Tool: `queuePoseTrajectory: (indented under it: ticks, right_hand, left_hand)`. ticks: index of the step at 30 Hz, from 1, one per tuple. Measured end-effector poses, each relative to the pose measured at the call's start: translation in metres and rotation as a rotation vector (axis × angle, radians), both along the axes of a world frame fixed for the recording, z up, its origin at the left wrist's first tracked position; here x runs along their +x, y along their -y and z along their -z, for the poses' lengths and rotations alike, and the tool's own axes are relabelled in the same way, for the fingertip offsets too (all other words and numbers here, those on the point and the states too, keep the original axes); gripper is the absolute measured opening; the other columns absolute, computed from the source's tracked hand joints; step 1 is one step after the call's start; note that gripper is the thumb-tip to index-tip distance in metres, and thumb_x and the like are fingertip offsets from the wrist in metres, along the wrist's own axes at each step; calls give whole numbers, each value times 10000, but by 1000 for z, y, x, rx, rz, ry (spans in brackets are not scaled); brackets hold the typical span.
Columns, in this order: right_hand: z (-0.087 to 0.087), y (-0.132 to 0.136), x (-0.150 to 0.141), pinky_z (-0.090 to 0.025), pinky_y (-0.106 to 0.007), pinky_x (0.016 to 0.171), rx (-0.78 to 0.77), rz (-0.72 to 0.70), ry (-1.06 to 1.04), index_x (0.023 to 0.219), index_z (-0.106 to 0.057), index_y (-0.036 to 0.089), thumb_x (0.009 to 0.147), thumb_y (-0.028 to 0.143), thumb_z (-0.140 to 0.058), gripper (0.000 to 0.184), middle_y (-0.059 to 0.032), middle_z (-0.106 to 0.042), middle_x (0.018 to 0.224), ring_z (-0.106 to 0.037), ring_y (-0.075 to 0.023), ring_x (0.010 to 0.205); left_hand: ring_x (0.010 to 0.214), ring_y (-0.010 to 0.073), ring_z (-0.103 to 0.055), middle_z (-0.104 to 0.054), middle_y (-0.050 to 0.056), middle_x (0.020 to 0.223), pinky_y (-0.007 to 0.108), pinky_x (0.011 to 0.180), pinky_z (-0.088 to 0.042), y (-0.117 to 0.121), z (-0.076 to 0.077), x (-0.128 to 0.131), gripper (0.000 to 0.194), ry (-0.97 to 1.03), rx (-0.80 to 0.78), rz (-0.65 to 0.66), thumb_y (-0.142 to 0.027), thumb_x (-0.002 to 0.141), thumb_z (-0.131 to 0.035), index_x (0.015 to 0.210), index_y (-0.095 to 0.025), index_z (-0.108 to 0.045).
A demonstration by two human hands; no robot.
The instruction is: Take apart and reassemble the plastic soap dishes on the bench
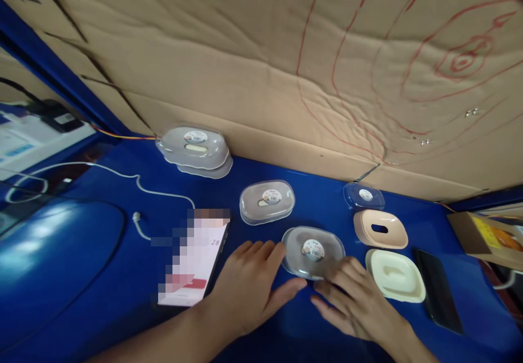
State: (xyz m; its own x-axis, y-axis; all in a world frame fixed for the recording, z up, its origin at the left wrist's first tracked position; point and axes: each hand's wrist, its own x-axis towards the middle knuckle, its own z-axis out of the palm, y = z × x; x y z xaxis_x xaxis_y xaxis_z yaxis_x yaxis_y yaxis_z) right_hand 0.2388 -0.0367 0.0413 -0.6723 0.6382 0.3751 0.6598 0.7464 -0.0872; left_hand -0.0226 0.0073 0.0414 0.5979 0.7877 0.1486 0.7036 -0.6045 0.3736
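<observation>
A soap box with a clear lid and a round sticker [314, 251] lies flat on the blue table between my hands. My left hand [255, 284] is at its left side, thumb spread apart from the fingers and the fingertips near the lid's edge. My right hand [353, 295] is at the lower right edge, fingers bent and parted, slightly blurred; whether they touch the box is unclear. To the right are a pink slotted soap tray [394, 229], a cream soap dish [398, 278] and a loose clear lid [363, 195]. Another lidded soap box [267, 202] sits behind on the left.
Stacked clear-lidded boxes [194, 147] stand against the cardboard wall [229, 68]. A lit phone [200, 259] lies left of my hands, near a white cable [159, 192]. A dark phone-like slab [439, 292] is at right, with a cardboard box [469, 237] beyond.
</observation>
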Motion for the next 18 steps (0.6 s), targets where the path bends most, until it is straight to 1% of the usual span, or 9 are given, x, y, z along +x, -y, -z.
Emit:
queuePoseTrajectory:
  ticks: [2, 4, 6, 9, 10, 12, 15, 16, 18]
  right_hand:
    - [2, 5, -5, -517, -330, 670, 10, -22, 9, 963, -723, 184, 997, 235, -663, 86, -9, -686, 731, -616, -168, 656]
    - [6, 8, -9, -526, -323, 614, 6, 8, 27, 1028, -730, 159, 1014, 209, -635, 108, -15, -725, 733, -642, -165, 606]
    - [11, 7, -11, -569, -321, 626, -11, 100, 59, 1242, -701, 118, 1052, 222, -588, 245, -84, -815, 949, -734, -184, 686]
    - [18, 2, -12, -615, -322, 645, -40, 281, 106, 1532, -523, 108, 1103, 312, -507, 475, -172, -761, 1317, -800, -210, 776]
    - [20, 0, -11, -623, -322, 643, -61, 316, 117, 1568, -487, 124, 1112, 334, -486, 502, -178, -723, 1389, -807, -212, 781]
    - [19, -3, -8, -639, -323, 670, -108, 332, 119, 1566, -500, 170, 1121, 346, -456, 480, -160, -676, 1462, -819, -214, 817]
    - [8, -6, 7, -645, -321, 788, -196, 338, 75, 1434, -621, 223, 1136, 353, -421, 382, -103, -743, 1376, -818, -217, 973]
    - [3, -6, 15, -635, -310, 779, -218, 370, 62, 1342, -674, 236, 1139, 371, -416, 355, -80, -792, 1270, -820, -210, 948]
    - [-7, -4, 38, -585, -287, 646, -232, 509, 81, 1119, -731, 249, 1131, 447, -422, 367, -37, -835, 967, -809, -196, 752]
  left_hand:
    - [629, 293, -704, -709, 62, 726, 442, 593, -579, -4, -4, -4, 506, -54, 39, -71, -614, 1075, -417, 918, -197, -657]
    - [665, 313, -730, -739, 100, 769, 443, 594, -587, -8, -1, -5, 554, -91, 108, -147, -646, 1063, -416, 958, -176, -690]
    - [865, 367, -776, -787, 184, 986, 483, 699, -624, -12, 5, -5, 586, -90, 188, -190, -664, 1045, -453, 1056, -143, -721]
    - [1213, 455, -706, -707, 282, 1348, 573, 919, -611, -17, 16, -3, 609, -88, 296, -217, -637, 1040, -497, 1211, -100, -726]
    - [1255, 467, -684, -680, 293, 1395, 592, 959, -596, -17, 19, -3, 613, -96, 316, -221, -626, 1042, -503, 1242, -89, -722]
    - [1243, 465, -693, -679, 293, 1402, 604, 981, -586, -18, 23, -3, 615, -114, 328, -227, -614, 1044, -506, 1261, -80, -721]
    - [1147, 423, -739, -726, 254, 1339, 575, 940, -606, -17, 26, -3, 589, -113, 302, -208, -604, 1049, -508, 1248, -94, -726]
    - [1114, 406, -748, -744, 235, 1305, 561, 919, -613, -16, 26, -2, 564, -104, 289, -195, -593, 1051, -515, 1235, -104, -728]
    - [1036, 375, -759, -777, 197, 1205, 533, 868, -622, -13, 27, -1, 505, -79, 274, -161, -564, 1055, -531, 1198, -122, -730]
